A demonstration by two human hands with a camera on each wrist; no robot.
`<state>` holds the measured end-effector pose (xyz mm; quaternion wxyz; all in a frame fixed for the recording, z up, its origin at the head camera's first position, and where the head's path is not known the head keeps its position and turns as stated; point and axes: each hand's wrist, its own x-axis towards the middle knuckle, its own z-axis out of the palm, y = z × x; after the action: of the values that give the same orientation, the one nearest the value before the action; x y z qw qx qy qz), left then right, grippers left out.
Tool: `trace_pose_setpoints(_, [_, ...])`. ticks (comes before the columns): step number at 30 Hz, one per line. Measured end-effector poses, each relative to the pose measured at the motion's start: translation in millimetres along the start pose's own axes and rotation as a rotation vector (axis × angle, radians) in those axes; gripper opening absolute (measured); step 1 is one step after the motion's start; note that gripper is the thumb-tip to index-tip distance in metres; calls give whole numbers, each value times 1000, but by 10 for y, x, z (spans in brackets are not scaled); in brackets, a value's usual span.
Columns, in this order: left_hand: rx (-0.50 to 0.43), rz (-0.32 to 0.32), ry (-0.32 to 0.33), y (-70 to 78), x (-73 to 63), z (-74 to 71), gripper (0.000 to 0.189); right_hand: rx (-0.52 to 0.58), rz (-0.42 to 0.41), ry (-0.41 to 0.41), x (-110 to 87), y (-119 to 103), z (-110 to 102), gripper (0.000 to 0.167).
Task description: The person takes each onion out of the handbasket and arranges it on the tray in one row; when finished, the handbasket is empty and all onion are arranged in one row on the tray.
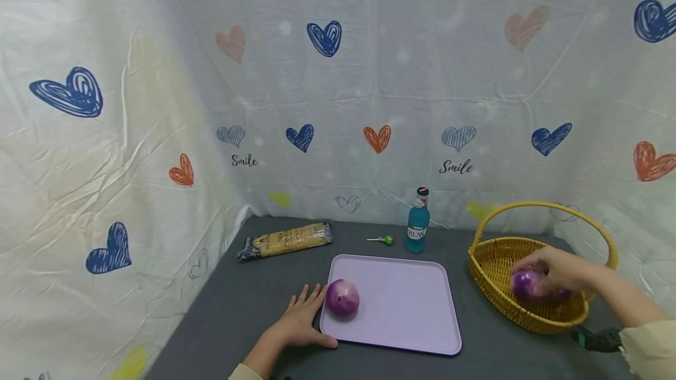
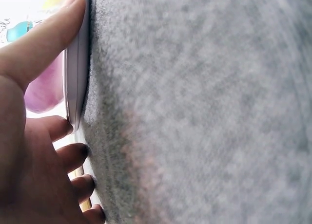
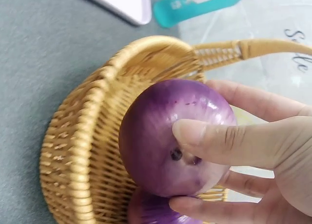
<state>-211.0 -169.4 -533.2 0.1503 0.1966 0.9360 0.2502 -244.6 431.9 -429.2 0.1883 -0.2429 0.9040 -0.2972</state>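
Note:
My right hand [image 1: 562,268] grips a purple onion [image 3: 151,131] at the yellow wicker basket [image 1: 499,298], thumb across its near side. Below it in the right wrist view, a second purple onion [image 3: 151,208] lies in the basket, partly hidden by the held one and a fingertip. My left hand [image 1: 300,322] rests at the left edge of a pale lilac tray [image 1: 401,304], fingers spread and thumb along the near corner. Another purple onion [image 1: 343,298] sits on the tray's left side, close to those fingers. The left wrist view shows the thumb against the tray rim [image 2: 73,87].
Behind the tray lie a yellow packet [image 1: 287,240], perhaps noodles, and a green lollipop [image 1: 388,240]. A blue glass bottle [image 1: 417,227] stands upright at the back. The basket's tall handle [image 1: 544,204] arches over it. A dark strap-like object [image 1: 597,339] is by the right sleeve.

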Motion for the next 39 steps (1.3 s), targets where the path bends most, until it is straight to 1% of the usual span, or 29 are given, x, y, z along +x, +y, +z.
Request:
trace_pose_setpoints(3, [0,3,1,-7,-4,-3,122,-74,-16,40,-6,-49,-30,46])
trace_pose_setpoints(6, [0,4,-4,-14,4,-2,122,-123,-38,72,-11,-127,-35,44])
trace_pose_setpoints(9, [1,4,-7,-17,12,-1,122,-152,-57,98,-5,-214,-32,43])
trace_pose_setpoints(13, [3,4,-7,-18,13,1,122,-194,-59,136,16,-319,-26,44])
trace_pose_setpoints(21, [8,6,0,-22,10,9,122,-197,-42,166,63,-542,-21,47])
trace_pose_setpoints(26, [5,6,1,-26,8,16,122,-214,-23,185,78,-632,-1,49])
trace_pose_setpoints(29, [4,7,0,-27,7,18,122,-224,-52,187,94,-680,24,49])
trace_pose_setpoints(33, [2,7,0,-22,6,14,122,-250,-82,226,126,-751,62,50])
trace_pose_setpoints(36, [2,8,0,-18,2,8,123,-249,-56,251,159,-803,86,51])
trace_pose_setpoints(39, [3,8,1,-15,2,8,122,-239,-18,259,197,-856,102,53])
